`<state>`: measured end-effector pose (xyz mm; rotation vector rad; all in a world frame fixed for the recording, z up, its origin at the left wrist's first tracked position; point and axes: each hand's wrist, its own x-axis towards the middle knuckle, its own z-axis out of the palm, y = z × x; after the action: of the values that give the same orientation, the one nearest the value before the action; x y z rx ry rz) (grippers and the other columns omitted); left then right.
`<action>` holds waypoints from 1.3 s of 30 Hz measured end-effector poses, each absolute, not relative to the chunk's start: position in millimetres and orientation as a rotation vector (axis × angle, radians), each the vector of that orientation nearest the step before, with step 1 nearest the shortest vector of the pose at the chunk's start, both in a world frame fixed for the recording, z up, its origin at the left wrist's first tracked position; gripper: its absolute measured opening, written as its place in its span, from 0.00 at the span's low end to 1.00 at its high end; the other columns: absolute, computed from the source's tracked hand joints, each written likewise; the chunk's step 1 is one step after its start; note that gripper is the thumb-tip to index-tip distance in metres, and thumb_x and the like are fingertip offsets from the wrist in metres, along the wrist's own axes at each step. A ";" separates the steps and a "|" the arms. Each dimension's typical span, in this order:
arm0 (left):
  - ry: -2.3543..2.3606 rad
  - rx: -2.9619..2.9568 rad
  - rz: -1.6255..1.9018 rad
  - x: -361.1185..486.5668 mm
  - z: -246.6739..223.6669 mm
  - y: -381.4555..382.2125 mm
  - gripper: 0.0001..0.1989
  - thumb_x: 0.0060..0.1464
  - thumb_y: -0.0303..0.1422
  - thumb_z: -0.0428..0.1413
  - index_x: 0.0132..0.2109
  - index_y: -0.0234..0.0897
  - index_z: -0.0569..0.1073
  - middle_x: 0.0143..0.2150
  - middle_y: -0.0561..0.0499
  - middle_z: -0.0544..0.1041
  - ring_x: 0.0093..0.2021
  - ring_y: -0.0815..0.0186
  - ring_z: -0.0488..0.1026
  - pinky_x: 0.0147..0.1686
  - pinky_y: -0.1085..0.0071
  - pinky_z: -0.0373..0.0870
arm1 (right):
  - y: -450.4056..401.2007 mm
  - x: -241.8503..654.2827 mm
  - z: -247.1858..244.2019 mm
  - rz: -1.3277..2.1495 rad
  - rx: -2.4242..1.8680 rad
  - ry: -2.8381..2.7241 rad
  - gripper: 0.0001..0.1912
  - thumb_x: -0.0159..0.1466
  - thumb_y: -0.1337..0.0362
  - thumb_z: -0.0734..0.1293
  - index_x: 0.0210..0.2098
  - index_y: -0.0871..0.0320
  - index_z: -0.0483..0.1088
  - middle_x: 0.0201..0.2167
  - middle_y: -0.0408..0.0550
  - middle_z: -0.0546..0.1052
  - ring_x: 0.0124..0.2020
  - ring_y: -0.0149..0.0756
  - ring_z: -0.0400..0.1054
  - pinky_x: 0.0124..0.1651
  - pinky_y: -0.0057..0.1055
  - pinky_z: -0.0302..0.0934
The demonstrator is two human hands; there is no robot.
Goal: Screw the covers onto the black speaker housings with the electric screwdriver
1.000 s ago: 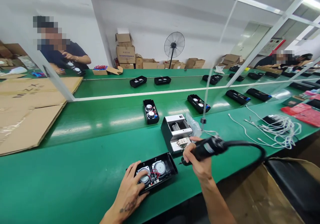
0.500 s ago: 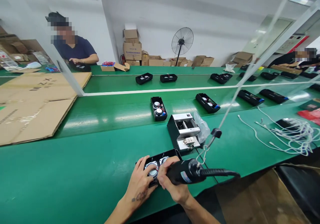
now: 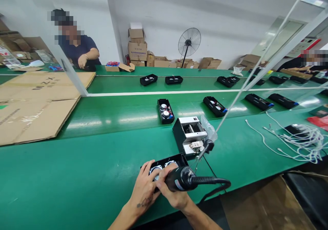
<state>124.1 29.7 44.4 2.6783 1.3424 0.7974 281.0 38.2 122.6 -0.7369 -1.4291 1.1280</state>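
A black housing (image 3: 182, 159) with two round speakers lies on the green bench in front of me. My left hand (image 3: 145, 185) grips its left end, fingers over the rim beside the left speaker (image 3: 155, 171). Wrapped round a black corded power screwdriver (image 3: 181, 179) is my right hand (image 3: 171, 190), close against the left one. The tool lies tilted over the housing, and its tip is hidden by my hands. A hook and cord hold it from above. Just behind the housing stands a black and silver machine (image 3: 191, 134).
Open black housings (image 3: 165, 111) and closed ones (image 3: 258, 102) lie along the green belt. White cables (image 3: 304, 143) are heaped at the right. Flattened cardboard (image 3: 38, 107) covers the left. A person (image 3: 79, 49) is across the bench. A slanting cord (image 3: 238, 93) crosses the view.
The screwdriver and my right hand have shifted slightly left, and the hanging hook has swung lower and left. My left hand keeps its hold. The person's hand across the bench has moved.
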 end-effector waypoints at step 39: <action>1.238 2.757 0.867 75.4 51.0 31.6 0.11 0.50 0.30 0.71 0.35 0.40 0.75 0.54 0.50 0.79 0.69 0.44 0.62 0.64 0.45 0.65 | 98.7 392.2 153.0 1.038 -0.981 -1.209 0.24 0.60 0.51 0.77 0.47 0.53 0.68 0.18 0.33 0.70 0.15 0.32 0.61 0.19 0.32 0.57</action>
<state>75.4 31.6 51.0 2.7566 1.2380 0.8669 392.2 98.7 153.0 -0.9810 -1.2091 1.0382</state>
